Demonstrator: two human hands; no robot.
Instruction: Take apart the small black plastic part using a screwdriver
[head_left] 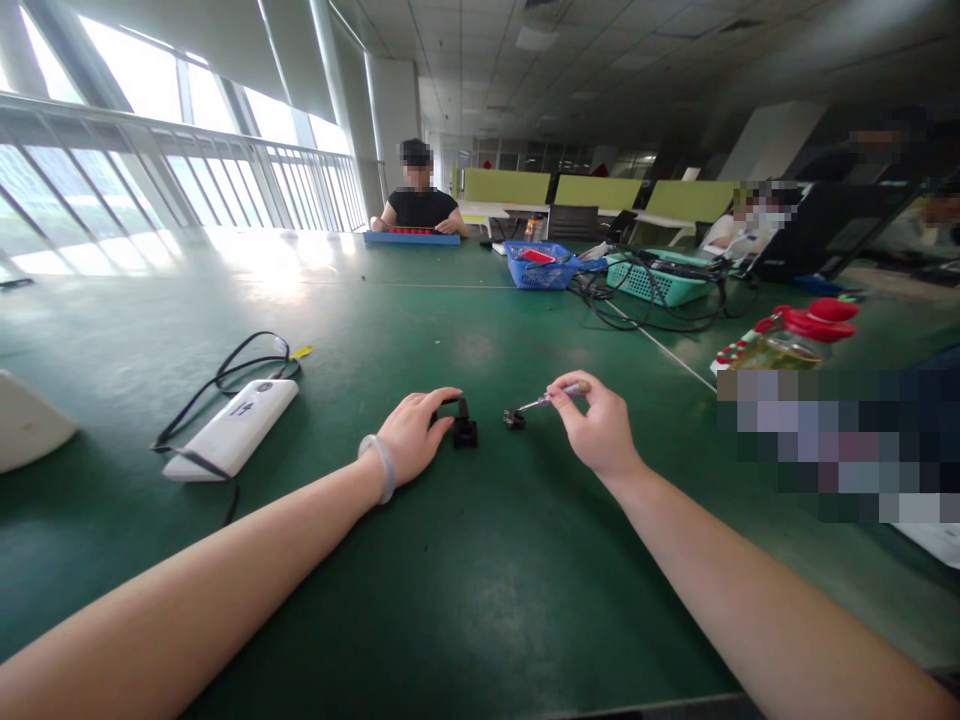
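Observation:
My left hand (414,436), a pale bangle at its wrist, rests on the green table with thumb and fingers curved around the side of a small black bracket-like part (465,430). That part stands on a square base. In my right hand (598,425) is a screwdriver (551,397), pinched near its handle and slanting down to the left. Its tip meets a small dark cluster (514,419), perhaps screws, lying on the table between my hands. The cluster is too small to make out exactly.
A white power bank (238,430) with a black cable lies to the left. Blue (544,272) and teal baskets (660,282) with tangled cables stand further back. A red-lidded bottle (799,335) is at right. Across the table sits a person (420,205) behind a blue tray (411,239).

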